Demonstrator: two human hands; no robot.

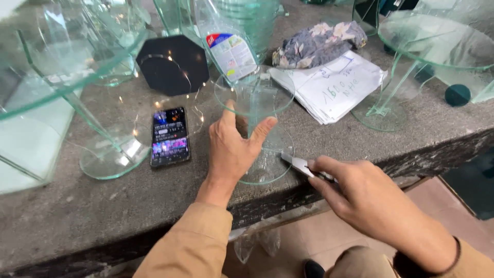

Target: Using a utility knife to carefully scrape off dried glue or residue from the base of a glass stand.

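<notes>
Left hand gripping the small glass stand near the stone bench edge, thumb and fingers spread around its stem. Right hand pinching a metal blade tool, tip touching the stand's base. Smartphone lying just left.

One head-worn camera, looking steeply down and forward from close above the stone bench; it takes in the near edge, floor below, and glass stands reaching to the far side.
</notes>
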